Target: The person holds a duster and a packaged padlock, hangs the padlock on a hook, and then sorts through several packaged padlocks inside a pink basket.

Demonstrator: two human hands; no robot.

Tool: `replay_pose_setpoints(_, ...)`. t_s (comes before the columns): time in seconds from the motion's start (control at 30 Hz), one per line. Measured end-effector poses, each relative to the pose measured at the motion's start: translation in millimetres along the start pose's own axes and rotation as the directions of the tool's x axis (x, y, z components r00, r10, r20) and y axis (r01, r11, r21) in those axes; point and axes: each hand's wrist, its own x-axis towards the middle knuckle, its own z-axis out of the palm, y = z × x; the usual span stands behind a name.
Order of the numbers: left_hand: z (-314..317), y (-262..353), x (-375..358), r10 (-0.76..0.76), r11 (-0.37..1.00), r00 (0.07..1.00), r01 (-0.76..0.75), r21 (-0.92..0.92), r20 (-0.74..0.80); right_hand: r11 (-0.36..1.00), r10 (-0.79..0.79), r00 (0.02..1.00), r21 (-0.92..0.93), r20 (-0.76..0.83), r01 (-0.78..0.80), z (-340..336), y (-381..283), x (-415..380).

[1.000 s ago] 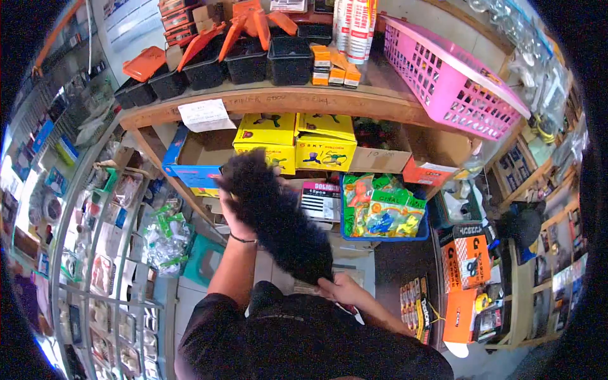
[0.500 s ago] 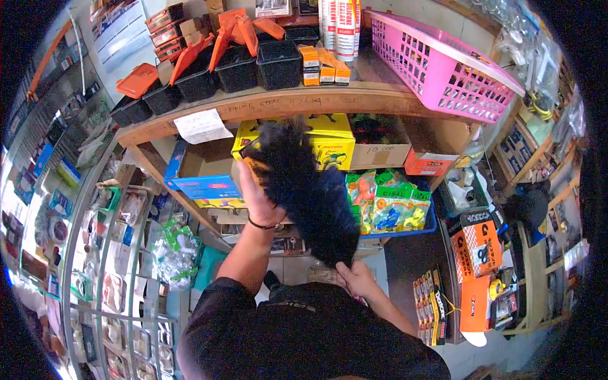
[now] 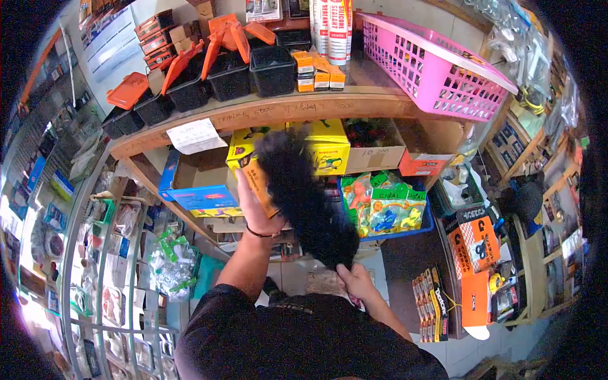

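My right hand (image 3: pixel 356 282) is closed round the lower end of a fluffy black duster (image 3: pixel 310 202); its handle is mostly hidden in my fist. The duster slants up and left, its blurred top in front of the yellow boxes (image 3: pixel 329 149) under the counter. My left hand (image 3: pixel 253 204) grips a narrow orange box (image 3: pixel 258 189) with dark print, held upright and tilted. The duster's fibres lie against or just beside the right side of this box and cover part of it.
Above stands a wooden counter (image 3: pixel 278 109) with black bins (image 3: pixel 273 68), sealant tubes (image 3: pixel 330 31) and a pink basket (image 3: pixel 437 66). Below are a blue open box (image 3: pixel 199 183) and a blue tray (image 3: pixel 386 234) of bagged parts. Glass shelving (image 3: pixel 126 253) runs along the left.
The duster has swept slightly across the orange box, and more of the box's face now shows beside my left hand. The view has shifted a little.
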Motion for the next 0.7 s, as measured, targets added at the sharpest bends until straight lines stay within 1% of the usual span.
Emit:
replay_pose_setpoints(0.03, -0.4, -4.2, 0.1, 0.013, 0.999, 1.000, -0.013, -0.041, 0.015, 0.998, -0.059, 0.998, -0.011, 0.035, 0.059, 0.4, 1.1, -0.1)
replay_pose_setpoints(0.07, -14.5, -2.0, 5.9, 0.010, 0.999, 1.000, -0.010, -0.045, 0.008, 0.993, -0.116, 0.991, -0.021, 0.071, 0.117, 0.5, 3.8, -0.7)
replay_pose_setpoints(0.1, -40.8, 2.8, 15.6, -0.119, 0.987, 0.969, 0.091, 0.134, 0.217, 0.982, -0.113, 0.981, -0.134, 0.157, 0.134, -2.7, 16.2, 0.2)
replay_pose_setpoints(0.13, -52.9, 4.5, 19.7, -0.277, 0.933, 0.878, 0.150, 0.326, 0.389, 0.983, -0.106, 0.983, -0.131, 0.153, 0.126, -4.0, 19.8, -2.1)
replay_pose_setpoints(0.17, -63.7, 2.0, 17.7, -0.215, 0.912, 0.913, 0.061, 0.405, 0.346, 0.982, -0.131, 0.983, -0.120, 0.126, 0.146, -4.7, 21.9, -4.1)
replay_pose_setpoints(0.2, -52.2, 3.8, 15.4, -0.258, 0.951, 0.902, 0.173, 0.258, 0.346, 0.979, -0.158, 0.983, -0.112, 0.098, 0.169, -5.4, 22.7, -5.5)
replay_pose_setpoints(0.23, -42.1, 3.4, 8.3, -0.186, 0.971, 0.953, 0.142, 0.190, 0.240, 0.993, -0.115, 0.992, -0.021, 0.054, 0.117, -6.1, 20.9, -6.5)
replay_pose_setpoints(0.27, -28.8, 1.7, 0.2, -0.117, 0.987, 0.985, 0.101, 0.127, 0.126, 0.993, -0.111, 0.992, -0.020, 0.051, 0.112, -5.3, 21.0, -7.7)
replay_pose_setpoints(0.3, 4.0, -8.8, -3.3, 0.011, 0.999, 0.998, -0.008, 0.053, -0.064, 0.998, -0.032, 0.997, -0.048, 0.075, 0.036, -4.3, 21.4, -8.8)
replay_pose_setpoints(0.33, -7.9, -6.6, 0.9, 0.006, 0.999, 0.998, -0.003, 0.052, -0.063, 0.996, 0.045, 0.994, -0.078, 0.095, -0.038, -3.4, 21.8, -9.9)
replay_pose_setpoints(0.37, -32.7, -2.2, 8.6, -0.147, 0.985, 0.962, 0.123, 0.119, 0.230, 0.997, 0.043, 0.995, -0.075, 0.090, -0.036, -1.9, 22.6, -11.6)
replay_pose_setpoints(0.4, -37.7, 1.8, 16.0, -0.303, 0.950, 0.817, 0.220, 0.219, 0.490, 0.999, 0.024, 0.996, -0.042, 0.085, -0.021, 0.9, 23.8, -13.5)
replay_pose_setpoints(0.43, -40.1, 4.8, 27.1, -0.370, 0.928, 0.723, 0.311, 0.203, 0.584, 1.000, 0.003, 0.997, -0.009, 0.079, -0.002, 3.4, 24.1, -14.7)
replay_pose_setpoints(0.47, -44.6, 2.7, 23.1, -0.373, 0.927, 0.717, 0.313, 0.206, 0.589, 1.000, -0.018, 0.997, 0.020, 0.074, 0.016, 4.7, 22.9, -14.7)
replay_pose_setpoints(0.5, -13.9, -3.6, 5.5, -0.212, 0.977, 0.922, 0.198, 0.074, 0.323, 1.000, -0.022, 0.997, 0.018, 0.071, 0.021, 4.5, 17.7, -15.4)
replay_pose_setpoints(0.53, 2.4, -7.1, -4.6, -0.039, 0.999, 0.999, 0.039, -0.016, -0.003, 0.999, 0.027, 0.998, 0.041, 0.055, -0.029, 4.2, 10.5, -17.8)
replay_pose_setpoints(0.57, -2.0, -7.8, -3.8, 0.014, 0.998, 1.000, -0.013, 0.064, -0.018, 0.995, 0.078, 0.996, 0.065, 0.041, -0.081, 3.8, 6.9, -19.5)
replay_pose_setpoints(0.6, -21.5, -6.0, 4.3, 0.015, 0.998, 1.000, -0.014, 0.061, -0.019, 0.995, 0.080, 0.996, 0.062, 0.041, -0.082, 2.5, 12.6, -18.8)
replay_pose_setpoints(0.63, -50.6, -1.2, 18.6, -0.192, 0.980, 0.932, 0.166, 0.109, 0.307, 0.998, -0.029, 0.993, -0.045, 0.111, 0.034, 0.8, 23.0, -16.9)
replay_pose_setpoints(0.67, -65.7, 2.5, 27.4, -0.379, 0.925, 0.721, 0.314, 0.213, 0.581, 0.978, -0.128, 0.973, -0.141, 0.192, 0.157, 0.1, 28.9, -16.3)
replay_pose_setpoints(0.7, -66.0, 3.2, 29.0, -0.393, 0.916, 0.693, 0.352, 0.192, 0.604, 0.978, -0.125, 0.974, -0.140, 0.191, 0.153, -0.7, 24.5, -19.6)
